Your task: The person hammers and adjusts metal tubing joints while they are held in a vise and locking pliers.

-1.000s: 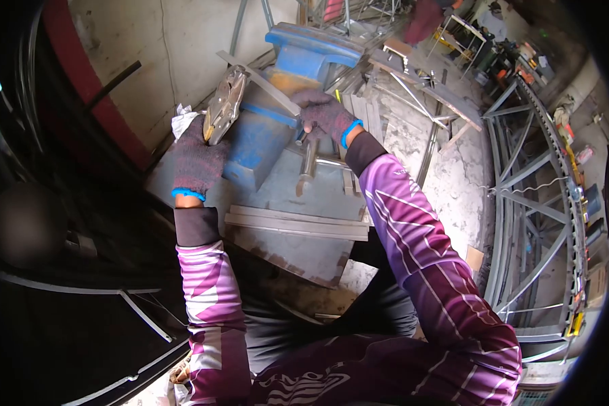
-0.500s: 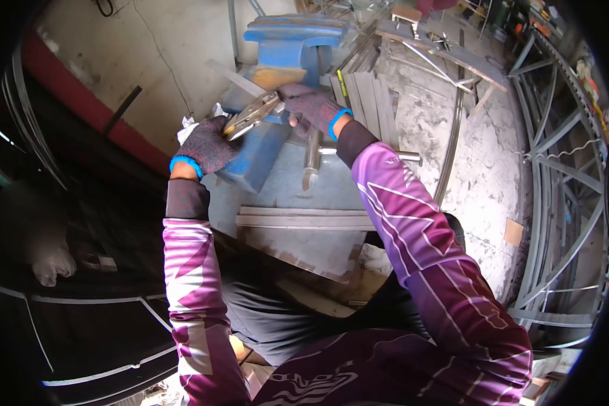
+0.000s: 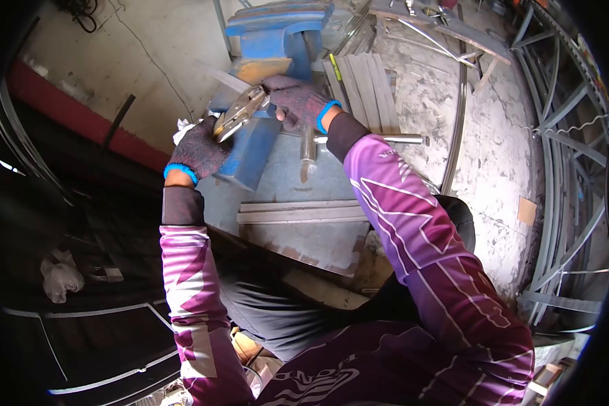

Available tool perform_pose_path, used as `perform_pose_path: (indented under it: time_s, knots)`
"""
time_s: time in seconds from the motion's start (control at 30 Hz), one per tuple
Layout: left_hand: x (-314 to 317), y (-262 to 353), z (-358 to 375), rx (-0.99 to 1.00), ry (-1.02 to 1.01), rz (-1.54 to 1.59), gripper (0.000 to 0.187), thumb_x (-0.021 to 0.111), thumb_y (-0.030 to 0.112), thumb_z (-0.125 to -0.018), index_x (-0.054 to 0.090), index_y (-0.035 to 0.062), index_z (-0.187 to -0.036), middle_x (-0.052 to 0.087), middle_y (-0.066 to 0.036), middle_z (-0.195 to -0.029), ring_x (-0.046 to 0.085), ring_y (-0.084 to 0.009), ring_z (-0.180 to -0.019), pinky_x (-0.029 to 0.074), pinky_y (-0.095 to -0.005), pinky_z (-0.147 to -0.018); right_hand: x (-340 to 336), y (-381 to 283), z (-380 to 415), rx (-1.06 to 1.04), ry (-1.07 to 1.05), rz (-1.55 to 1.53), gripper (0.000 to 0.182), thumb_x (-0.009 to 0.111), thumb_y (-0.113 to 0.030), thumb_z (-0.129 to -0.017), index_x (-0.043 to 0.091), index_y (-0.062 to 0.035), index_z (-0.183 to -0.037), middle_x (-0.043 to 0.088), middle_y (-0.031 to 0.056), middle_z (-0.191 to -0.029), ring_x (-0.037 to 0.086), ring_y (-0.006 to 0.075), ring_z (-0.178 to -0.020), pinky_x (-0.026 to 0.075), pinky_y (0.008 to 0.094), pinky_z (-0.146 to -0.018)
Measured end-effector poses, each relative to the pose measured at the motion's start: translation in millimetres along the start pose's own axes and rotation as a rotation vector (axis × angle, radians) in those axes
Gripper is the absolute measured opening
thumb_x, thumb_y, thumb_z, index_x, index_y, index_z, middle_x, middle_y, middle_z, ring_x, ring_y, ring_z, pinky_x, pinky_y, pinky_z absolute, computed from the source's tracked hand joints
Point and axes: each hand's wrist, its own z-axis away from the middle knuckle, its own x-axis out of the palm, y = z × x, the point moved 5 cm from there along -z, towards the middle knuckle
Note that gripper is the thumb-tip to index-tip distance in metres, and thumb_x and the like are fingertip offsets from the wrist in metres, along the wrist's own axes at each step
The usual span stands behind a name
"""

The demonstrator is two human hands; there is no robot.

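Both hands wear dark knit gloves with blue cuffs. My left hand (image 3: 201, 150) is wrapped round the handles of metal locking pliers (image 3: 240, 113). The pliers point up and to the right, their jaw end close to my right hand (image 3: 296, 101). My right hand is closed at a flat metal bar (image 3: 230, 81), which runs out to the upper left; its exact grip is partly hidden. Under both hands is a blue bench vise (image 3: 250, 159). Its vise screw and handle (image 3: 307, 150) show just below my right hand.
Several flat metal strips (image 3: 362, 91) lie right of the vise, with a yellow-green marker (image 3: 335, 68) on them. More strips (image 3: 298, 212) rest across the metal bench top (image 3: 304, 247). A wooden bench (image 3: 446, 30) stands at upper right, metal frames (image 3: 568, 169) at far right.
The view has shifted slightly, so the vise and hands appear a little further left. Both hands remain at the pliers and bar.
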Motion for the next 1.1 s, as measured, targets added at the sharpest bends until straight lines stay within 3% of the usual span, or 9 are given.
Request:
perform_pose_path:
  time_s: [0.33,1.1]
  knots:
    - [-2.2,5.1,1.0,0.0,-0.01,-0.064,0.043,0.061,0.025,-0.082,0.061,0.0011,-0.118,0.07,-0.026,-0.098,0.066,-0.0446,-0.094,0.052,-0.0498,-0.085,2.6,-6.4,11.1,0.045,0.027,0.001,0.034,0.053,-0.014,-0.091,0.06,-0.0162,-0.125,0.052,0.0062,-0.069,0.054,0.0155,-0.056,0.04,0.0328,-0.041]
    - [0.9,-0.2,-1.3,0.022,-0.003,-0.003,0.044,0.063,0.027,-0.083,0.063,0.0011,-0.118,0.069,-0.027,-0.099,0.067,-0.0439,-0.096,0.053,-0.0485,-0.086,-0.7,4.2,2.8,-0.027,0.008,-0.038,0.043,0.055,-0.018,-0.092,0.055,-0.017,-0.135,0.052,0.0082,-0.069,0.052,0.0172,-0.055,0.04,0.0342,-0.041]
